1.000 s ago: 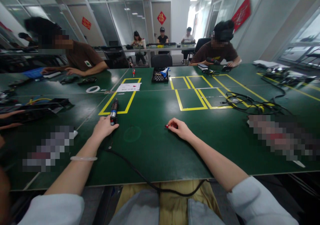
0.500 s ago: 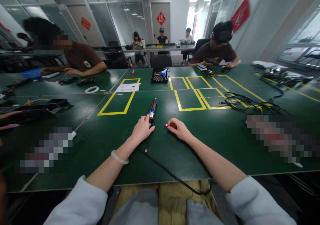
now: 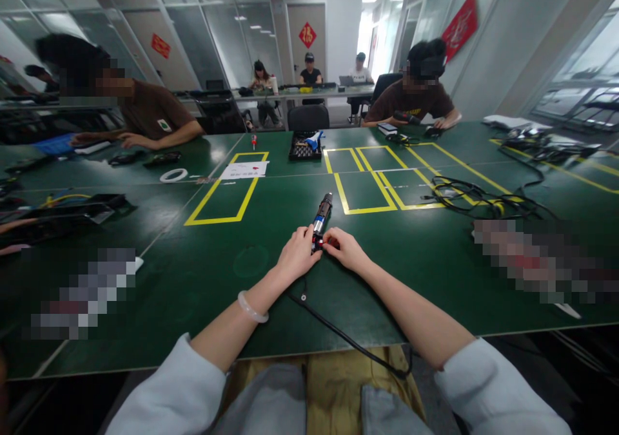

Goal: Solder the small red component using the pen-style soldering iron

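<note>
My left hand (image 3: pixel 298 253) is closed round the rear part of a dark cylindrical tool (image 3: pixel 321 217) with a blue and silver band, its tip pointing away from me. A black cable (image 3: pixel 338 334) runs from near the tool to the table's front edge. My right hand (image 3: pixel 346 249) pinches a small red piece (image 3: pixel 333 242) against the tool's rear end. The fingers partly hide both the red piece and that end of the tool.
The green table (image 3: pixel 217 274) bears yellow tape rectangles, a paper sheet (image 3: pixel 244 169), a black tray (image 3: pixel 304 148), a tape roll (image 3: pixel 173 175) and tangled cables (image 3: pixel 464 193). People sit across it.
My left hand has moved right with the tool, which now tilts more to the right. The tool's rear end has come up to the red piece in my right hand.
</note>
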